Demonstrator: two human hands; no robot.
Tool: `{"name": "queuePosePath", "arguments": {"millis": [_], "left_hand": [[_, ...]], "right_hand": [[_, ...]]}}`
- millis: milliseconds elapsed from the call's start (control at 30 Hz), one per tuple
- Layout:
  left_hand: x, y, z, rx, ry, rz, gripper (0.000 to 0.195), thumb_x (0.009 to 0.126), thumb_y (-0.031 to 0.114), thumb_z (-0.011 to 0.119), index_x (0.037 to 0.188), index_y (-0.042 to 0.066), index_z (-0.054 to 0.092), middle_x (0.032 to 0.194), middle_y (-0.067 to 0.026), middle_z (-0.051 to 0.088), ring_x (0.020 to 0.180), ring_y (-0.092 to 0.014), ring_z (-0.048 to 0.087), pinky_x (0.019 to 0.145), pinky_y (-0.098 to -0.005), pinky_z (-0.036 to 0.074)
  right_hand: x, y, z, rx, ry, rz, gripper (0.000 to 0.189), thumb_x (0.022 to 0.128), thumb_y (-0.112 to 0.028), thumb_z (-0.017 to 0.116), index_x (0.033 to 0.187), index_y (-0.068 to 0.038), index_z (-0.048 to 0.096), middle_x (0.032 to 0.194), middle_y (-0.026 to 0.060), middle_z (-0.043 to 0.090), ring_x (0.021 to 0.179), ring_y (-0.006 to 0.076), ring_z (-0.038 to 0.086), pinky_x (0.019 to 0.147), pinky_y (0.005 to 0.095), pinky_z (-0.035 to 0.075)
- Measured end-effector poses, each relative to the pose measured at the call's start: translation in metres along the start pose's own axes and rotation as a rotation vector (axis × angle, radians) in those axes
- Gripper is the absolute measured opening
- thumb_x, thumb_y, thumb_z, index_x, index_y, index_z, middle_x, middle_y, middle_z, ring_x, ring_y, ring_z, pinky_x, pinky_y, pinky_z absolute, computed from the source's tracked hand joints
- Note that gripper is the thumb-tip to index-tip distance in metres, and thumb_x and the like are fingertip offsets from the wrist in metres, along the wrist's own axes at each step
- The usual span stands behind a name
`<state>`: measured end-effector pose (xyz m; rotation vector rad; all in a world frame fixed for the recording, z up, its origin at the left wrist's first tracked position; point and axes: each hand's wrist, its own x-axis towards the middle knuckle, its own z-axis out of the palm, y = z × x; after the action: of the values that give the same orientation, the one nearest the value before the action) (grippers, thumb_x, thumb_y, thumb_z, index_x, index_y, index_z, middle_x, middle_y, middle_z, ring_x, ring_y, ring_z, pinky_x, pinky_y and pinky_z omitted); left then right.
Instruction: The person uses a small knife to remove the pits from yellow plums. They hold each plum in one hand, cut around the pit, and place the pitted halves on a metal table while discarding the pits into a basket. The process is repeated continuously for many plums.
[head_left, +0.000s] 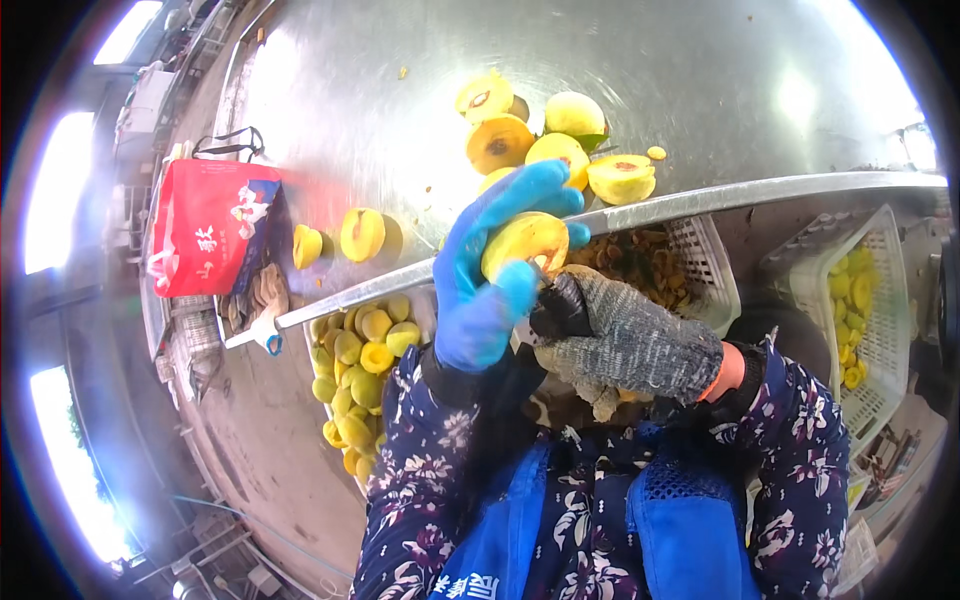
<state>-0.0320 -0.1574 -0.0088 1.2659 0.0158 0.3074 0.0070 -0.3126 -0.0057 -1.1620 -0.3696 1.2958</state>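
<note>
My left hand, in a blue rubber glove, grips a yellow peach half with its cut side turned to the right. My right hand wears a grey knit glove and is closed around a small hand tool, mostly hidden by the fingers and a black covering. The tool's tip meets the cut face of the fruit. Just beyond my left hand, several peaches lie on the metal table, among them a halved peach with its stone cavity showing, another half and a rounded one.
A raised metal rim edges the table. Two peach pieces and a red bag sit to the left. Below are a crate of peaches, a white basket of brown scraps and a crate of yellow halves.
</note>
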Motion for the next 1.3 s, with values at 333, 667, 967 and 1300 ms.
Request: {"name": "queuePosePath", "arguments": {"millis": [333,667,967,1300], "left_hand": [[-0.01,0.011,-0.016,0.101,-0.154,-0.347,0.034,0.086,0.016,0.066,0.114,-0.004,0.064,0.108,-0.0176,0.067,0.093,-0.024,0.067,0.085,-0.0378,0.056],[-0.006,0.028,-0.018,0.144,-0.389,-0.47,0.033,0.079,0.01,0.073,0.11,-0.001,0.069,0.108,-0.0122,0.069,0.096,-0.021,0.067,0.087,-0.0341,0.054],[-0.011,0.028,-0.011,0.029,-0.467,-0.282,0.036,0.076,0.001,0.068,0.112,-0.004,0.069,0.107,-0.0166,0.069,0.098,-0.026,0.067,0.089,-0.0381,0.052],[-0.016,0.023,-0.009,-0.343,-0.289,-0.382,0.034,0.09,0.012,0.067,0.12,-0.001,0.062,0.116,-0.0119,0.064,0.102,-0.02,0.064,0.089,-0.0342,0.053]], "right_hand": [[-0.005,0.011,0.004,-0.171,-0.052,0.112,0.056,0.088,-0.018,0.066,0.134,-0.001,0.04,0.087,0.0122,0.066,0.059,0.0219,0.066,0.058,0.0331,0.055],[-0.019,-0.005,0.006,0.154,-0.25,0.336,0.032,0.088,-0.025,0.069,0.106,-0.005,0.05,0.072,0.0035,0.061,0.05,0.0134,0.062,0.047,0.0251,0.051],[-0.022,-0.003,0.005,0.52,-0.497,0.45,0.029,0.084,-0.016,0.071,0.102,-0.001,0.054,0.069,0.0092,0.057,0.049,0.0152,0.06,0.041,0.0266,0.05],[-0.023,-0.023,0.007,0.366,-0.359,0.354,0.037,0.084,-0.016,0.072,0.113,-0.001,0.055,0.079,0.0079,0.06,0.058,0.0128,0.06,0.05,0.0245,0.05]]}}
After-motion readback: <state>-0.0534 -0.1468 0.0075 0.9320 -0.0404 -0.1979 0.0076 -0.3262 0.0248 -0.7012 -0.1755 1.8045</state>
